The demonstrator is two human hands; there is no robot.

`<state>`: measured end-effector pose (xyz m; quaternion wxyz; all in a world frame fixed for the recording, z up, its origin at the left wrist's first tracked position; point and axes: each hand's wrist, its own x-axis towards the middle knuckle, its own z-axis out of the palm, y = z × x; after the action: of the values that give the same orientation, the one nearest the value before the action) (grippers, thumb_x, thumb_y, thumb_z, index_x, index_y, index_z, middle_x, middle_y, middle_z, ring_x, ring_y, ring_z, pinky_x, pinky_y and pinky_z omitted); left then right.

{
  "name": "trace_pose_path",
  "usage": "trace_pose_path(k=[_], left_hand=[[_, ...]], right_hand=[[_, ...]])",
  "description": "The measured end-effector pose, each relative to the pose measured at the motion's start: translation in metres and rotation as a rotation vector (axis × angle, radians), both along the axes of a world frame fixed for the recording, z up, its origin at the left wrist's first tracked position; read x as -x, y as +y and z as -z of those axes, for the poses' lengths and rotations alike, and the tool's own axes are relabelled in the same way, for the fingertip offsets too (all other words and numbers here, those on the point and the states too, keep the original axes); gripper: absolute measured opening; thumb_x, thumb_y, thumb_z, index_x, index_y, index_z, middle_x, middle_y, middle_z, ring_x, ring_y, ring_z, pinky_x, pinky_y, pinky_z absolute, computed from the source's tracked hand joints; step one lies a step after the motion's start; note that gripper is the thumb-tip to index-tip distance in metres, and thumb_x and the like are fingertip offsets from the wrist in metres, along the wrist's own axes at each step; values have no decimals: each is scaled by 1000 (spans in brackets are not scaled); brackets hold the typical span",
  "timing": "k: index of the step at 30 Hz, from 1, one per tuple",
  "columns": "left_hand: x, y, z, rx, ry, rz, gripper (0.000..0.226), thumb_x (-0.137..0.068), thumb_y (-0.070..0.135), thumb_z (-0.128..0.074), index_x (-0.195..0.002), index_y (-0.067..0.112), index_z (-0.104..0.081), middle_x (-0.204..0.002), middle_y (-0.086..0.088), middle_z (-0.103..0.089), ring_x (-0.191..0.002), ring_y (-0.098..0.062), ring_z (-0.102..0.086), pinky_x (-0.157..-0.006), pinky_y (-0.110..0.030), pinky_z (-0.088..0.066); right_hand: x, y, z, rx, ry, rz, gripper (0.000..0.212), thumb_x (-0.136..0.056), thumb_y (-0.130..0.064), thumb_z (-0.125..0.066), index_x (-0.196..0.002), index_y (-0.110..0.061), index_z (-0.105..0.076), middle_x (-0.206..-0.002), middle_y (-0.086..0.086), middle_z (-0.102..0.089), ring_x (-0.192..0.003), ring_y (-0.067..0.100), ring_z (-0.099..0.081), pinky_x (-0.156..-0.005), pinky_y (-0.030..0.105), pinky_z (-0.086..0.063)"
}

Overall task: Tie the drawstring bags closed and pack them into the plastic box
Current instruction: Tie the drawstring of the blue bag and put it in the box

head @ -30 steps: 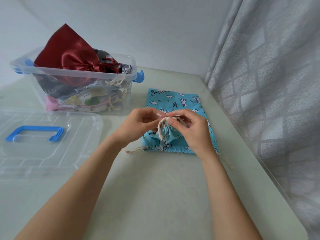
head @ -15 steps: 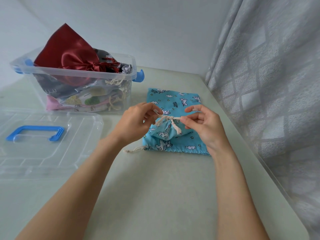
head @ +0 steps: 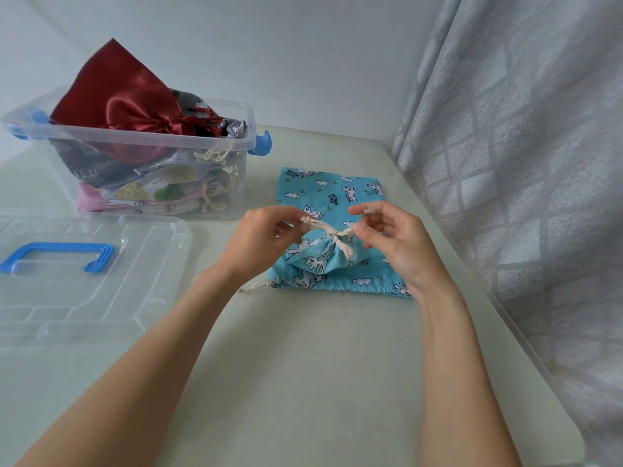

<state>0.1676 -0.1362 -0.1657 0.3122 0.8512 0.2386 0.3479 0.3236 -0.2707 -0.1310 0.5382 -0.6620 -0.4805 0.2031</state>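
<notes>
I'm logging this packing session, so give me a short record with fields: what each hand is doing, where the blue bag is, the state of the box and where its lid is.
left hand: left hand pinches one end of the cream drawstring
right hand: right hand pinches the other end with its fingers
bag: blue unicorn bag lies on the table, its gathered part raised between the hands
box: clear plastic box open, holding several bags with a red satin bag on top
lid: clear lid with blue handle lies flat, nearer the person than the box

Bare table [head: 303, 382] between lid [head: 84, 281] and curtain [head: 522, 197]
</notes>
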Motion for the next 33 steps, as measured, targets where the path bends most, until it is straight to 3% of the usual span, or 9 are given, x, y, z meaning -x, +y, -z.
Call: trace_pose_path(k=[3, 6, 9, 16, 21, 24, 27, 30, 33], left_hand=[[-2, -2, -3, 162, -54, 104, 18, -86, 19, -65, -103, 25, -68, -83, 11, -71, -76, 1, -68, -74, -11, -50], [0, -2, -8, 207, -73, 127, 22, -89, 21, -61, -110, 26, -65, -89, 9, -72, -84, 4, -66, -79, -10, -48], [0, 6, -8, 148, -50, 44, 27, -95, 21, -52, -120, 23, -61, -106, 7, -69, -99, -4, -63, -89, -16, -47], [-59, 21, -11, -130, 675, 130, 62, -87, 44, -59, -141, 23, -36, -139, -2, -49, -127, -22, -44, -104, -36, -37], [-75, 13, -16, -143, 751, 182, 59, -81, 44, -67, -132, 22, -49, -127, -1, -58, -112, -21, -56, -94, -33, -45], [-65, 10, -18, -15, 620, 168, 53, -82, 36, -68, -128, 17, -51, -124, -7, -58, -108, -21, -56, -92, -32, -44], [-32, 9, -30, 206, 229, 60, 44, -82, 27, -69, -123, 21, -54, -112, -6, -59, -92, -22, -60, -85, -37, -52], [17, 13, -53, 382, -157, -49, 37, -83, 20, -68, -116, 27, -56, -103, -3, -57, -84, -21, -65, -72, -38, -58], [58, 33, -82, 387, -336, -98, 37, -86, 11, -62, -119, 26, -53, -102, 5, -56, -74, -5, -63, -67, -26, -58]], right_hand=[[6, 1, -2, 77, -184, -52, 27, -80, -29, -71, -106, -31, -64, -101, -15, -57, -65, 7, -45, -70, 20, -43], [16, 4, 4, 248, -397, -50, 51, -66, -39, -81, -112, -39, -59, -97, -21, -58, -59, -2, -46, -66, 20, -41], [18, -1, 13, 316, -487, -32, 38, -69, -38, -79, -103, -35, -64, -92, -14, -62, -67, -2, -50, -72, 30, -44], [8, -24, 27, 313, -514, 32, 16, -82, -35, -69, -85, -19, -66, -97, -9, -54, -80, 12, -54, -76, 28, -45], [1, -30, 26, 198, -409, 232, 19, -75, -32, -76, -72, -16, -68, -103, -7, -51, -84, 12, -59, -77, 23, -46], [-3, -28, 27, 206, -423, 277, 19, -72, -18, -78, -82, -21, -62, -104, -5, -48, -85, 17, -58, -79, 29, -49], [0, -20, 14, 116, -397, 245, 28, -77, -8, -73, -96, -25, -61, -106, -4, -48, -90, 13, -56, -71, 11, -48], [13, 4, -15, -6, -414, 183, 30, -79, -8, -71, -104, -23, -63, -108, -5, -53, -94, 14, -58, -82, 22, -50], [30, 49, -45, -111, -432, 105, 28, -78, -8, -72, -103, -20, -66, -104, -3, -57, -90, 20, -60, -85, 25, -50]])
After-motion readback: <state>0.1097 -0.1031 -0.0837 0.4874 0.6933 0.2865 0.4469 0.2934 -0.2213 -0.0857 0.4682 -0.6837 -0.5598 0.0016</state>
